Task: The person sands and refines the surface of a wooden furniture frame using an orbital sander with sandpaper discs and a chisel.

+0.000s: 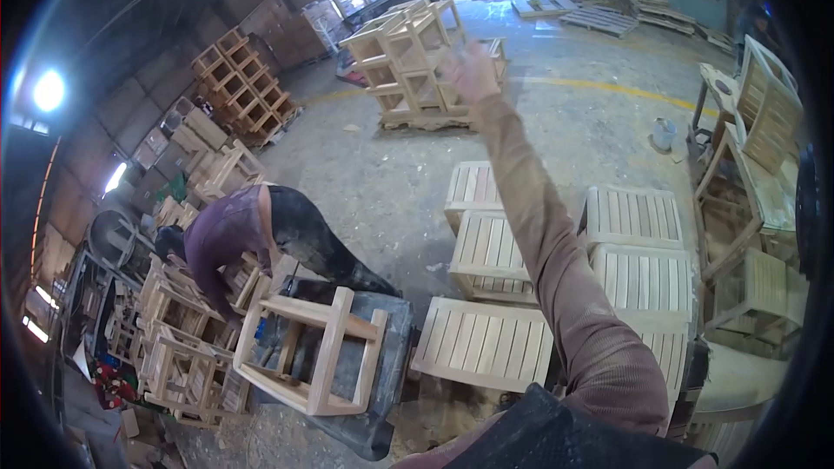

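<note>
My right hand (473, 72) is raised at the end of an outstretched arm, high in the head view. Motion blurs it, but the fingers look apart and no object shows in them. Behind it on the floor stands a stack of wooden stool frames (408, 61); the hand overlaps it in view, and contact is not visible. Beneath the arm are slatted wooden stools (482, 343) in two rows. My left hand is out of view. Left of my body, an upturned wooden stool frame (326, 356) rests on a dark-topped table (395, 339).
A person (234, 226) bends over piled stool frames (187, 347) on the left. More frames (243, 87) are stacked farther back. On the right are a workbench (764, 182) with a slatted piece on it, and a bucket (664, 134). Pallets (599, 19) lie near the bright doorway.
</note>
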Tool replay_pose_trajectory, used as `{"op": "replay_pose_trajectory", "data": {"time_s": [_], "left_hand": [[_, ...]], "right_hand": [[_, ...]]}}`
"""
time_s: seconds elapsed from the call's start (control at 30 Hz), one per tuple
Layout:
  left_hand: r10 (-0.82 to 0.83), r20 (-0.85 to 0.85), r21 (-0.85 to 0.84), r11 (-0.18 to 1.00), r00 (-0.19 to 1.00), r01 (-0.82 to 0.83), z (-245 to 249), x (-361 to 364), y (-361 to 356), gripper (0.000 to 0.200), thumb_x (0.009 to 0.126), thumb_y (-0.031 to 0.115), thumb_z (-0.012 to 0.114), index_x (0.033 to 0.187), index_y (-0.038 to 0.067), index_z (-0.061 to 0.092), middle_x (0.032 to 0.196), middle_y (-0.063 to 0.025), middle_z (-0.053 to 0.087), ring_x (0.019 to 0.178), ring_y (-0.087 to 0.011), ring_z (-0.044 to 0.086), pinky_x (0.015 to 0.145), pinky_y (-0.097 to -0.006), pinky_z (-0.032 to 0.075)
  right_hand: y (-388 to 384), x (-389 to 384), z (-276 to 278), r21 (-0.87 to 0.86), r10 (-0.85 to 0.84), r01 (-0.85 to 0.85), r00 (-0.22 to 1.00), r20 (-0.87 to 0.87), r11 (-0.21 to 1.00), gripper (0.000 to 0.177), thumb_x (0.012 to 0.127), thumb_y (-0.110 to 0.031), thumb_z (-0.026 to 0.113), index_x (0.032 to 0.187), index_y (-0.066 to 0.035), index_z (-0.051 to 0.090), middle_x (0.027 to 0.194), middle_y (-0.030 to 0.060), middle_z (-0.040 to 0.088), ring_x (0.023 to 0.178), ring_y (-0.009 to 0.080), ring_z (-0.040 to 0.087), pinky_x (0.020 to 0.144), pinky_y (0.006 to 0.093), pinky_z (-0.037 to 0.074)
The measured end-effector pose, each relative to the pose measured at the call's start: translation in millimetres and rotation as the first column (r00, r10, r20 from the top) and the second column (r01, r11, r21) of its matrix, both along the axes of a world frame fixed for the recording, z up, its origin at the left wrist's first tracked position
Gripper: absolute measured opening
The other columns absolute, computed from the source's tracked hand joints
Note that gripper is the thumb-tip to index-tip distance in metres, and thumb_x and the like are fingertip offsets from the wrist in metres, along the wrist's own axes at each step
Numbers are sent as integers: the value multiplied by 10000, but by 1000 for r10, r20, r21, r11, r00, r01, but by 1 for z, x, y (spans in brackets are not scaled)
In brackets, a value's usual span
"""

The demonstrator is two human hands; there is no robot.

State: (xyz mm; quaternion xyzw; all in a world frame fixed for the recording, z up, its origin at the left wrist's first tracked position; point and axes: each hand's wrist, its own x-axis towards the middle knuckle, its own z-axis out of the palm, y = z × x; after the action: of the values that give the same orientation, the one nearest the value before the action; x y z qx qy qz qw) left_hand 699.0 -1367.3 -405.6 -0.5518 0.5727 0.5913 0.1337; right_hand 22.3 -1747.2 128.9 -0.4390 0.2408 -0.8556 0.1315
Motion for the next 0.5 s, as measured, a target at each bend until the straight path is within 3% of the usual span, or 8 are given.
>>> {"op": "replay_pose_trajectory", "data": {"time_s": [0.07, 0.23, 0.3, 0.33, 0.4, 0.43, 0.47, 0.5], "left_hand": [[35, 11, -13, 999, 999, -35, 4, 0, -2, 292, 795, 219, 659, 1035, 63, 599, 880, -68, 637, 779, -173, 602, 675, -316, 480], [82, -8, -17, 996, 997, -82, 10, 24, -2, 313, 802, 219, 662, 1062, 66, 580, 878, -63, 629, 767, -167, 597, 655, -316, 478], [83, -24, -10, 997, 996, -83, 9, 42, 5, 322, 805, 219, 663, 1073, 67, 573, 878, -61, 626, 762, -164, 595, 646, -316, 477], [81, -41, -6, 997, 996, -81, 8, 52, 10, 326, 806, 220, 664, 1078, 67, 569, 877, -59, 624, 760, -163, 594, 642, -315, 477], [94, -96, 11, 996, 991, -94, 1, 80, 18, 335, 809, 220, 665, 1089, 68, 561, 877, -57, 621, 755, -160, 592, 634, -315, 476], [109, -133, 29, 994, 985, -106, -4, 94, 22, 339, 810, 220, 665, 1094, 69, 558, 877, -56, 619, 752, -159, 591, 630, -315, 475], [173, -210, 84, 984, 962, -158, -7, 109, 23, 344, 811, 220, 666, 1100, 70, 554, 876, -55, 618, 750, -158, 590, 626, -315, 475], [249, -293, 162, 964, 923, -209, -12, 125, 24, 349, 813, 220, 667, 1105, 70, 550, 876, -54, 616, 748, -157, 589, 621, -315, 474]], "right_hand": [[56, 95, -9, 218, 189, -313, 871, 453, 924, 567, 945, -451, 336, 1237, 32, 379, 1182, 222, 495, 1080, 319, 516, 901, 440, 441], [113, 196, -274, 259, 655, -898, 438, 616, 357, 318, 932, -329, 464, 1079, -55, 531, 1029, 101, 596, 887, 222, 598, 786, 372, 499], [203, 253, -307, 424, 394, -877, 481, 783, 227, 347, 933, -357, 442, 1075, -56, 535, 1016, 106, 605, 890, 216, 604, 783, 359, 507], [230, 265, -365, 399, 581, -914, 365, 727, 74, 304, 922, -313, 456, 1035, -50, 558, 943, 88, 614, 804, 194, 603, 702, 333, 506], [313, 298, -420, 639, 387, -759, 555, 736, -127, 205, 884, -221, 458, 802, -80, 583, 735, 19, 564, 627, 135, 533, 511, 268, 411], [345, 301, -500, 443, 356, -853, 338, 871, -275, 252, 909, -270, 501, 763, -75, 565, 604, -10, 515, 501, 115, 492, 424, 262, 368], [390, 306, -522, 607, 523, -732, 402, 752, -310, 272, 914, -276, 492, 709, -103, 532, 551, -28, 461, 444, 104, 432, 382, 267, 313], [443, 317, -518, 281, 278, -905, 193, 941, -321, 297, 926, -273, 456, 674, -125, 505, 534, -23, 432, 424, 108, 397, 370, 276, 288]]}}
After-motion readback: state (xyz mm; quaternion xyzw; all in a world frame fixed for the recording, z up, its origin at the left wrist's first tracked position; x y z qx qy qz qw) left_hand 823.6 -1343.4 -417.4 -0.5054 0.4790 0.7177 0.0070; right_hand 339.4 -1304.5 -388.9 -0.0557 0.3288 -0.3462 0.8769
